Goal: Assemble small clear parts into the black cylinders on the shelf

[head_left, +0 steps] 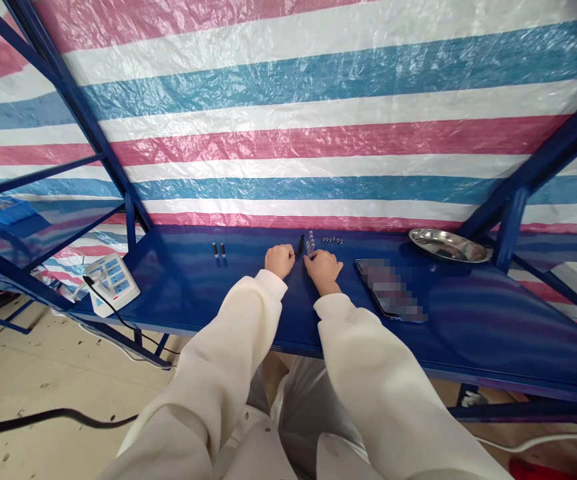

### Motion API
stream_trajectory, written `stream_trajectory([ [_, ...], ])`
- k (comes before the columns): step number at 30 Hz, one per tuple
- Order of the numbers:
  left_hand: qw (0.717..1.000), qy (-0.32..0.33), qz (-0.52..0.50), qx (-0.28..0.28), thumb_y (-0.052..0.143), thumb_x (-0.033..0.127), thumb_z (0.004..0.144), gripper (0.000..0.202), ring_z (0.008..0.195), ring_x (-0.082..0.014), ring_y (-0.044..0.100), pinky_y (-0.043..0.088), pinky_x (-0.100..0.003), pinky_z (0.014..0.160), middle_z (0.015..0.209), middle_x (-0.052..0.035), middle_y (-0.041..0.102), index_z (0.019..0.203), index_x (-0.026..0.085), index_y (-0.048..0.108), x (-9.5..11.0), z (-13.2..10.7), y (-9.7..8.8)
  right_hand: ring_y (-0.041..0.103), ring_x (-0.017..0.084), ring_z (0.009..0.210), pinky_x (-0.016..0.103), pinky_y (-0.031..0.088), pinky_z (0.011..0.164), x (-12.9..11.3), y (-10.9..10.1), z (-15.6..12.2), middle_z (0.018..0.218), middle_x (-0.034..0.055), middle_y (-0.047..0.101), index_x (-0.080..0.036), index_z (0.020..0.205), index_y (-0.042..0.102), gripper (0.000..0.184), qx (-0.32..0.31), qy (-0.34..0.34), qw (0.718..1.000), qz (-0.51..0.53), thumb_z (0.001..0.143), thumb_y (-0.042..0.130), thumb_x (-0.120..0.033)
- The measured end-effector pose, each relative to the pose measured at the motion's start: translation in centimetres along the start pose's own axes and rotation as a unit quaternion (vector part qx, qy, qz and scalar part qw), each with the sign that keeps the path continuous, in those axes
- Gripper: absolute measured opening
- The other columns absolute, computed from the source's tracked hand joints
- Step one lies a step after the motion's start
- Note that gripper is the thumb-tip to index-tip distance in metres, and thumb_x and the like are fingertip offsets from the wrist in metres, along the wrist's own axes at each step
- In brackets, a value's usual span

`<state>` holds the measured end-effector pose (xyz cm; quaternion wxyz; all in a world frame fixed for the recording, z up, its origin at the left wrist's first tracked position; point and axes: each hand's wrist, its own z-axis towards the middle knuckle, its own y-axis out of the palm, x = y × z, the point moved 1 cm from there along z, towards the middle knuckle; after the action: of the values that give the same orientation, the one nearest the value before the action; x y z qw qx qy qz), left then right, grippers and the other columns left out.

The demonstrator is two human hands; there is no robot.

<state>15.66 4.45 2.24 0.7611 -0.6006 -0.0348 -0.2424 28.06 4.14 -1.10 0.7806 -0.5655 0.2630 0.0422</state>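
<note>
My left hand point(279, 260) rests on the blue tabletop with its fingers curled closed. Just right of its fingertips is a row of small black pieces point(301, 244). My right hand point(323, 268) is closed too, thumb and fingers together at the near end of a row of small clear pieces point(311, 240). What either hand pinches is hidden or too small to name. Farther right lies a line of several small, shiny dark pieces point(332, 241). Two small tubes with dark tops and pale lower ends point(219, 251) stand off to the left.
A phone point(388, 290) with a blurred screen lies right of my right hand. Behind it, an oval metal tray point(448, 245) sits near the back edge. A white power strip point(112, 285) with a black cable occupies the left end of the blue table point(178, 287). Striped sheeting point(288, 133) hangs behind.
</note>
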Motion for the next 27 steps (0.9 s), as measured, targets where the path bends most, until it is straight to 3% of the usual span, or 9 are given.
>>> stream_trajectory([
  [7, 0.999, -0.042, 0.002, -0.008, 0.059, 0.024, 0.079, 0.024, 0.095, -0.0198, 0.059, 0.045, -0.031, 0.081, 0.1, -0.0083, 0.064, 0.103, 0.017, 0.059, -0.3, 0.1, 0.5, 0.056, 0.028, 0.095, 0.04, 0.035, 0.079, 0.0, -0.1, 0.1, 0.094, 0.0151, 0.066, -0.014, 0.089, 0.068, 0.026, 0.0, -0.006, 1.0, 0.006, 0.079, 0.051, -0.031],
  [11, 0.999, -0.048, 0.013, -0.024, 0.056, 0.023, 0.082, 0.013, 0.098, -0.0201, 0.058, 0.044, -0.031, 0.083, 0.102, -0.0087, 0.062, 0.091, 0.018, 0.064, -0.5, 0.2, 0.5, 0.057, 0.027, 0.096, 0.039, 0.035, 0.079, -0.1, -0.4, 0.1, 0.096, 0.0147, 0.067, -0.015, 0.09, 0.068, 0.025, -0.014, 0.0, 1.0, 0.004, 0.08, 0.05, -0.029],
  [15, 0.998, -0.049, -0.04, -0.006, 0.058, 0.023, 0.08, 0.012, 0.09, -0.0183, 0.06, 0.045, -0.029, 0.08, 0.094, -0.0064, 0.065, 0.088, 0.02, 0.066, -1.2, 0.0, -0.7, 0.059, 0.024, 0.092, 0.036, 0.034, 0.078, -0.4, -0.7, -0.2, 0.092, 0.0119, 0.068, -0.016, 0.089, 0.067, 0.024, -0.037, -0.008, 0.999, -0.012, 0.082, 0.048, -0.029],
  [21, 0.985, -0.016, -0.163, 0.05, 0.06, 0.023, 0.078, 0.017, 0.069, -0.0131, 0.06, 0.045, -0.025, 0.07, 0.079, -0.0018, 0.068, 0.093, 0.02, 0.067, -3.9, -0.9, -2.8, 0.061, 0.02, 0.084, 0.031, 0.03, 0.074, -1.9, -1.2, -1.4, 0.087, 0.0076, 0.069, -0.018, 0.088, 0.063, 0.02, -0.062, -0.132, 0.989, -0.022, 0.085, 0.046, -0.028],
  [27, 0.972, 0.028, -0.22, 0.082, 0.062, 0.021, 0.076, 0.016, 0.064, -0.011, 0.058, 0.046, -0.023, 0.067, 0.078, -0.0019, 0.069, 0.09, 0.019, 0.068, -5.0, -1.9, -2.8, 0.061, 0.018, 0.076, 0.03, 0.025, 0.068, -2.9, -1.7, -2.3, 0.081, 0.0068, 0.069, -0.017, 0.083, 0.061, 0.018, -0.051, -0.214, 0.975, -0.035, 0.085, 0.046, -0.026],
])
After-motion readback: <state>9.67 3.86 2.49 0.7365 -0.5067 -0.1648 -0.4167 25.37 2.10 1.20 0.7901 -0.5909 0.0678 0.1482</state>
